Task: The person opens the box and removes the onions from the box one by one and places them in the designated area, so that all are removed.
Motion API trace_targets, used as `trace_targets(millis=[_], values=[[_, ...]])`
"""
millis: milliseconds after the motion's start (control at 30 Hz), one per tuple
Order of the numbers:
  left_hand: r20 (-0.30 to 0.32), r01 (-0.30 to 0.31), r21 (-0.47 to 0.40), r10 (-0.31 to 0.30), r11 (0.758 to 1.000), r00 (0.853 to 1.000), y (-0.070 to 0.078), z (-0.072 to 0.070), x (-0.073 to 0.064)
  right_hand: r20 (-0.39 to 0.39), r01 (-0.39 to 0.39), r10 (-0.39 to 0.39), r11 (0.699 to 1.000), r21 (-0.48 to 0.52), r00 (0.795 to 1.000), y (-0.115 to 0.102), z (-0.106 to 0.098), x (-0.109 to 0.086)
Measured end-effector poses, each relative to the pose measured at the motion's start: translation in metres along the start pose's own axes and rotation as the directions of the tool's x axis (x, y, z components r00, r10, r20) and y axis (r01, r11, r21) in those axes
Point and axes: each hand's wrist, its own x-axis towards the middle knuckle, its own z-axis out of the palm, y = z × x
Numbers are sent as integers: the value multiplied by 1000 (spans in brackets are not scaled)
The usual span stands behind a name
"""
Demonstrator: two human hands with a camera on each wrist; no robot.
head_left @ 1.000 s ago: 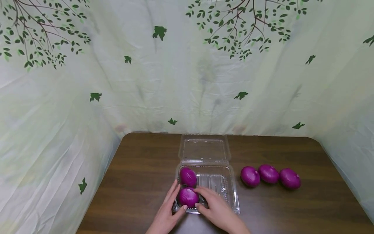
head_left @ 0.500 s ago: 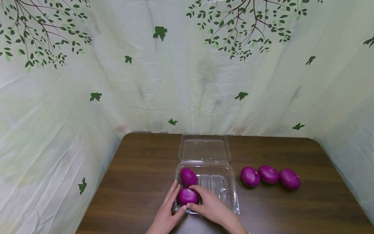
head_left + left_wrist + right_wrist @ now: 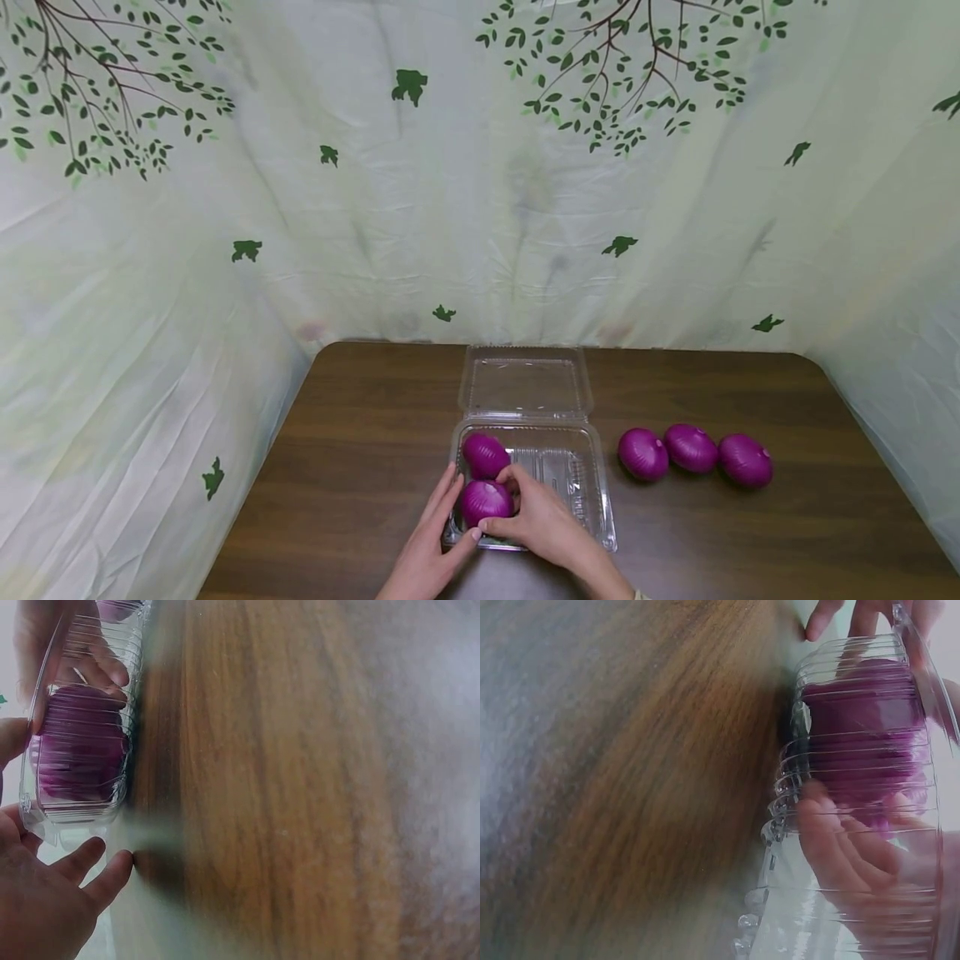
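Two red onions lie in the left half of a clear plastic clamshell container (image 3: 602,492), one behind the other. The right hand (image 3: 543,521) reaches inside and holds the nearer onion (image 3: 486,502), its thumb at the front and a bent index finger at the right. Behind it lies the farther onion (image 3: 485,455), close against it. Along the container's left side rests the left hand (image 3: 431,542), fingers straight, thumb by the front left corner. The left wrist view shows the held onion (image 3: 79,754) through the ribbed wall, with spread left fingers (image 3: 109,883) outside.
The container's lid (image 3: 525,379) lies folded back toward the table's far edge. To the right, three more red onions stand in a row: a left one (image 3: 642,454), a middle one (image 3: 691,448) and a right one (image 3: 745,461). A leaf-patterned curtain (image 3: 525,217) hangs behind the brown table (image 3: 360,442).
The right hand has shifted slightly over the nearer onion, and its index finger is more bent. Both onions in the container have moved a little. The left hand stays in place.
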Motion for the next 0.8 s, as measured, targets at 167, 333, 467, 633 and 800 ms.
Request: trace_targets(millis=[167, 333, 467, 633, 800], values=[[3, 5, -12, -5, 1000, 1000, 0, 0, 0, -25, -13, 13, 1000, -23, 1000, 0, -4, -2], [7, 5, -18, -5, 1000, 1000, 1, 0, 1, -52, -23, 21, 999, -32, 998, 1, -10, -8], [-18, -20, -19, 19, 1000, 1000, 1, 0, 1, -64, -14, 17, 999, 39, 998, 4, -15, -11], [-43, -40, -3, 40, 999, 998, 1, 1, 1, -81, 12, -1, 991, 136, 997, 7, -21, -16], [-39, -39, -4, 39, 999, 998, 1, 1, 1, -110, 13, 7, 983, 183, 994, 7, -24, -21]])
